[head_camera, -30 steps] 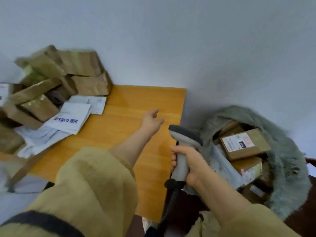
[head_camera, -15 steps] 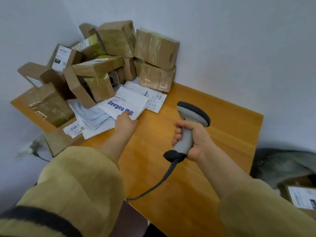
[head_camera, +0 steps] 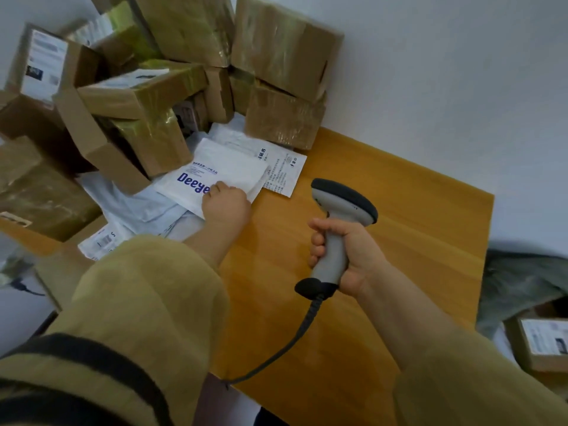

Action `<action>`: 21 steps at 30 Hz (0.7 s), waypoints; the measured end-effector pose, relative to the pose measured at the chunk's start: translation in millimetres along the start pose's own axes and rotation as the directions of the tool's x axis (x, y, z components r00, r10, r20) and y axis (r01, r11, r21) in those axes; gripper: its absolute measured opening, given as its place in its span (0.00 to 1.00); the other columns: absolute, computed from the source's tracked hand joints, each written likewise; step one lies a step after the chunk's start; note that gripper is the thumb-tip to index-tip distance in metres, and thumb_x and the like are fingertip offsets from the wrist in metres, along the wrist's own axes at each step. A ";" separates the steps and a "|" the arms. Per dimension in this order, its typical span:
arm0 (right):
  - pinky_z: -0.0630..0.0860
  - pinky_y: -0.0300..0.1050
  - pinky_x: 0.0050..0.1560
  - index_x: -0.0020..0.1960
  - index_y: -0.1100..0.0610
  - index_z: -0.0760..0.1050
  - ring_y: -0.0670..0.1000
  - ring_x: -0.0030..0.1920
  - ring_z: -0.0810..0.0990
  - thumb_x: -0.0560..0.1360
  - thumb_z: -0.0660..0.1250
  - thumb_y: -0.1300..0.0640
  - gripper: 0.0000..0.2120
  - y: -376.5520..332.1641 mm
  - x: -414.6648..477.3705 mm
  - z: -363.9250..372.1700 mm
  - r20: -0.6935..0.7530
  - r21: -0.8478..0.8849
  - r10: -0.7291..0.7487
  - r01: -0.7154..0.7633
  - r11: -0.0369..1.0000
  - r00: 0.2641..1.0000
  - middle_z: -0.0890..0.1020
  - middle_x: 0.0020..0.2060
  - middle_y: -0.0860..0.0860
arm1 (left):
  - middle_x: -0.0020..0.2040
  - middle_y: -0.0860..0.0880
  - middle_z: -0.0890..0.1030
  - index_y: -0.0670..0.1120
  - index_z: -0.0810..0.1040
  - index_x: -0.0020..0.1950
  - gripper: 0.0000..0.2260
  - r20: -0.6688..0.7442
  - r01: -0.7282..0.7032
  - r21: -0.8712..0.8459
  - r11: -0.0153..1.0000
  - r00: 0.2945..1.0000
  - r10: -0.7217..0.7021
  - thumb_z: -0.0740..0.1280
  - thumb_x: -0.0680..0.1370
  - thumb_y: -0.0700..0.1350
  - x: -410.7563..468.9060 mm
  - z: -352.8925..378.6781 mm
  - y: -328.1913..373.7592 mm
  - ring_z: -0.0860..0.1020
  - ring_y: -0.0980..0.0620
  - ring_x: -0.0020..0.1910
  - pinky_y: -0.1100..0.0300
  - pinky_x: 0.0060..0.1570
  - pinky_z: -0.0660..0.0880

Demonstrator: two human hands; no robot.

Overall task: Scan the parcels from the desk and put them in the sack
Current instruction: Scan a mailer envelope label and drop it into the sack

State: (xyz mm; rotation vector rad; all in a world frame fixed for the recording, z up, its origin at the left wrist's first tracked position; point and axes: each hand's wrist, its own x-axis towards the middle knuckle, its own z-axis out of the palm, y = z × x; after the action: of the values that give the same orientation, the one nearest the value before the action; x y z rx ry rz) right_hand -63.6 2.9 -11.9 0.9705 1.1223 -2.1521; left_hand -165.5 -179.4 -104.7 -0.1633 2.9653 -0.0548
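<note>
A white mailer parcel point(head_camera: 227, 170) with blue lettering lies on the wooden desk point(head_camera: 399, 216) at the foot of a heap of brown cardboard parcels point(head_camera: 276, 56). My left hand point(head_camera: 226, 204) grips the near edge of this white mailer, fingers curled over it. My right hand point(head_camera: 347, 253) holds a grey handheld scanner point(head_camera: 341, 216) upright above the desk, its dark head turned toward the mailer. The grey sack point(head_camera: 519, 281) shows at the right edge, below the desk, with a labelled box point(head_camera: 544, 342) inside.
More white mailers point(head_camera: 276, 167) and a labelled pouch point(head_camera: 101, 241) lie under and beside the held one. The scanner's coiled cable point(head_camera: 289, 342) trails off the desk's near edge. White walls close the corner behind the heap.
My view swung left from the sack to the parcel heap. My left hand reached across the desk and took hold of the white mailer. The scanner moved over the desk.
</note>
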 end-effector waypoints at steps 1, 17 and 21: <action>0.70 0.38 0.26 0.43 0.59 0.73 0.47 0.22 0.69 0.73 0.67 0.62 0.03 -0.1 -3.4 -2.1 0.005 -0.014 -0.010 0.011 1.000 1.000 0.73 0.25 0.51 | 0.59 0.39 0.75 0.38 0.77 0.58 0.12 -0.011 -0.033 0.022 0.999 0.999 0.033 0.60 0.78 0.41 -2.8 -7.5 1.5 0.73 0.40 0.59 0.51 0.59 0.68; 0.72 0.42 0.27 0.42 0.62 0.75 0.52 0.24 0.72 0.72 0.71 0.63 0.05 11.1 -156.3 -144.9 0.154 -0.216 -0.404 0.430 0.877 0.902 0.76 0.26 0.57 | 0.44 0.45 0.78 0.38 0.75 0.44 0.07 -0.003 0.034 -0.978 0.207 0.984 -0.178 0.60 0.80 0.36 -168.9 -125.4 97.9 0.79 0.51 0.35 0.62 0.33 0.80; 0.72 0.41 0.26 0.41 0.61 0.76 0.51 0.23 0.72 0.72 0.71 0.64 0.05 18.2 -193.6 -191.8 0.182 -0.289 -0.447 0.483 0.827 0.876 0.76 0.25 0.55 | 0.43 0.46 0.79 0.41 0.77 0.39 0.08 0.031 0.058 -0.985 0.163 0.986 -0.163 0.64 0.75 0.31 -216.3 -135.1 128.4 0.79 0.49 0.40 0.65 0.31 0.79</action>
State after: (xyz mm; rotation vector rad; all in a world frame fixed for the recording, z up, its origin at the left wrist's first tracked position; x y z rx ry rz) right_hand 134.8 178.3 55.0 0.4503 1.7370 -2.2369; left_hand 9.5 -23.9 58.8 -0.5314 2.4340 1.9531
